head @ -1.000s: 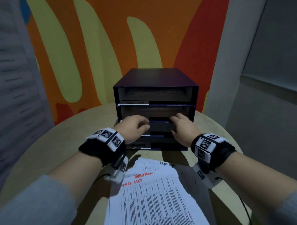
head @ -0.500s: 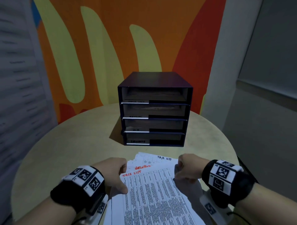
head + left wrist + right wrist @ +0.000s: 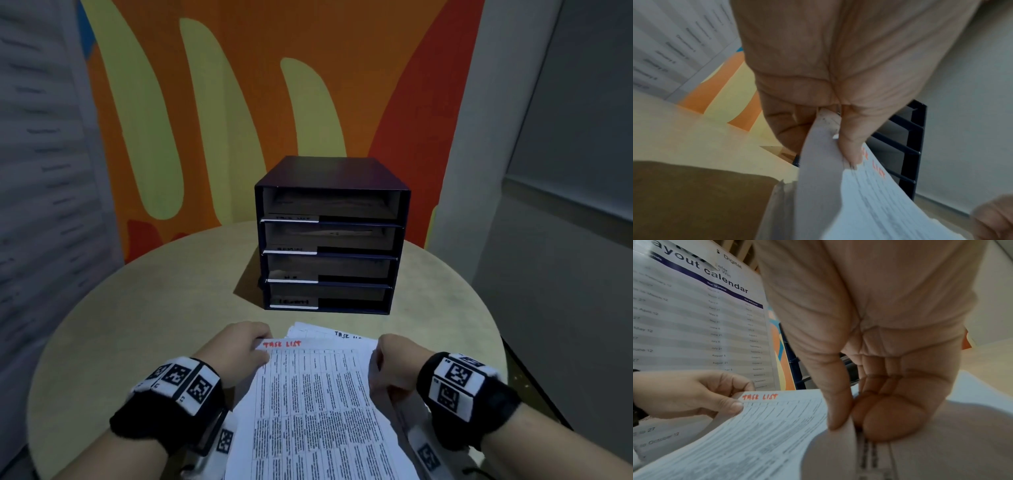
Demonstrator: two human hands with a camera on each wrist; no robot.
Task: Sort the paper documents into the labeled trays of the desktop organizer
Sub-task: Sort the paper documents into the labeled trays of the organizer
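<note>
The left hand pinches the top-left corner of the task list sheet, and the right hand clamps its right edge; each grip is closed on that sheet. Beneath it lies the paper stack on the worktop. Beyond both grips stands the desktop organizer.

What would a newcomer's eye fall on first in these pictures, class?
Probably the bright orange and yellow wall behind the round table. Next, the dark four-tray organizer standing at the table's middle. Nearest the camera, the left hand and right hand each pinch an edge of the sheet headed TASK LIST in red.
</note>
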